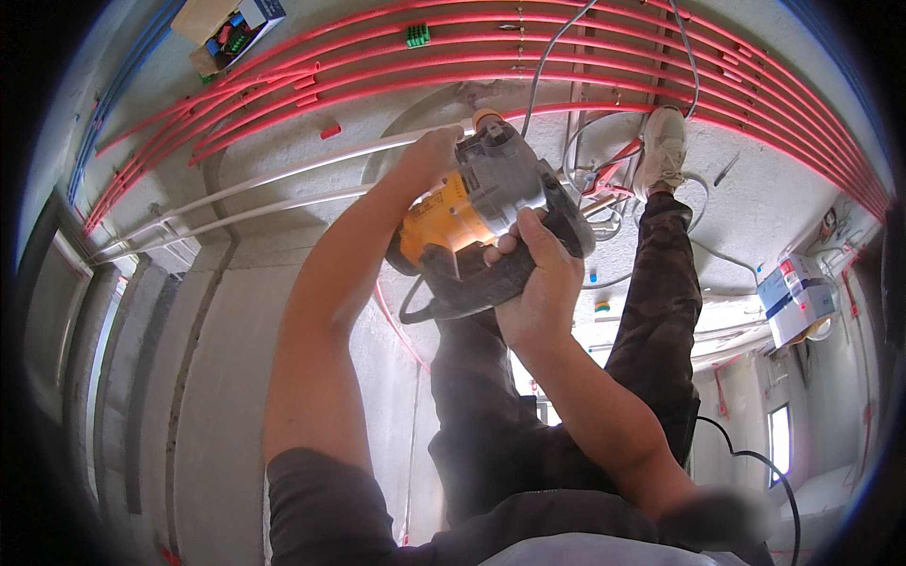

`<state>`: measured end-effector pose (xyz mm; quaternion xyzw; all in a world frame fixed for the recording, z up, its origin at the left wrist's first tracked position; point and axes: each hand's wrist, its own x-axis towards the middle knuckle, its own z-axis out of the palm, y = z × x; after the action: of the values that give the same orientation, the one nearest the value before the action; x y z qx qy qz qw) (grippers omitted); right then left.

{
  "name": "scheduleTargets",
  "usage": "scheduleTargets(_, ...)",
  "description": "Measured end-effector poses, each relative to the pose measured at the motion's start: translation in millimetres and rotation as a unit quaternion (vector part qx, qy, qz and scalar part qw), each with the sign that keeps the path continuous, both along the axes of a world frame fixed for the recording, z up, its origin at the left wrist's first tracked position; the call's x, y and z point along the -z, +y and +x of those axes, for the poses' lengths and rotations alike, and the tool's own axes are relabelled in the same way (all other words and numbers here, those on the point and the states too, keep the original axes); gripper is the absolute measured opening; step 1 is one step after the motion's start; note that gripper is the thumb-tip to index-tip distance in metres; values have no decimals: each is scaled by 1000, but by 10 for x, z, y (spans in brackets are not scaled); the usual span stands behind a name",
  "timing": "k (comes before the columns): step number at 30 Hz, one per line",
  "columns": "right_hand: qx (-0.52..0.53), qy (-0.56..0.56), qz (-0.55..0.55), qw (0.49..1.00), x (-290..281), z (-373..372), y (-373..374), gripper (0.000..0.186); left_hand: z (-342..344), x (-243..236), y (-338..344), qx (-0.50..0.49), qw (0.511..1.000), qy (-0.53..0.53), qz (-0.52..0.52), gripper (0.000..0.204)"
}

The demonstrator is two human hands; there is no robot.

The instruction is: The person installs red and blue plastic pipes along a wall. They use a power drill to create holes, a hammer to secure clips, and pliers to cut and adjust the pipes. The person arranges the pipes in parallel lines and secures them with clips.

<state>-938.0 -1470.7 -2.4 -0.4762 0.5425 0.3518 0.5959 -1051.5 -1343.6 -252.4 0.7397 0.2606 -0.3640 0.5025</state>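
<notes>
Between my two hands is a rotary hammer [505,198] with a yellow and grey body and a black loop handle. My right hand [547,274] is closed round the handle, its thumb lying along the near side. Farther forward, my left hand [436,158] is closed on the front of the tool, and its fingers are mostly hidden behind the body. An orange-rimmed nose [485,115] points away from me, close to the white pipes. Whether a bit touches any surface cannot be made out.
Rows of red conduit [453,42] cross the far side, with white pipes [283,176] nearer. A red-handled tool [618,168] lies beside my shoe [663,146], among loose grey cable [700,203]. An open carton [203,21] is far left; a white-and-blue box [796,297] is right.
</notes>
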Motion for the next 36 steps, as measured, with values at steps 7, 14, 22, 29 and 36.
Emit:
scheduleTargets(7,22,16,7,1000,53,-65,577,29,174,261,385,1,986,65,-152,23)
scheduleTargets(14,9,18,-18,1000,184,-51,822,37,78,682,468,-193,924,150,-294,19)
scheduleTargets(22,-77,-45,1,996,309,-56,892,46,-121,1114,416,-379,825,229,-352,15)
scheduleTargets(29,-86,-23,27,996,409,-103,737,38,-541,1261,350,-74,994,-70,-45,23)
scheduleTargets(36,-45,-28,33,998,-45,-99,328,14,-131,-75,88,-104,994,-26,27,45)
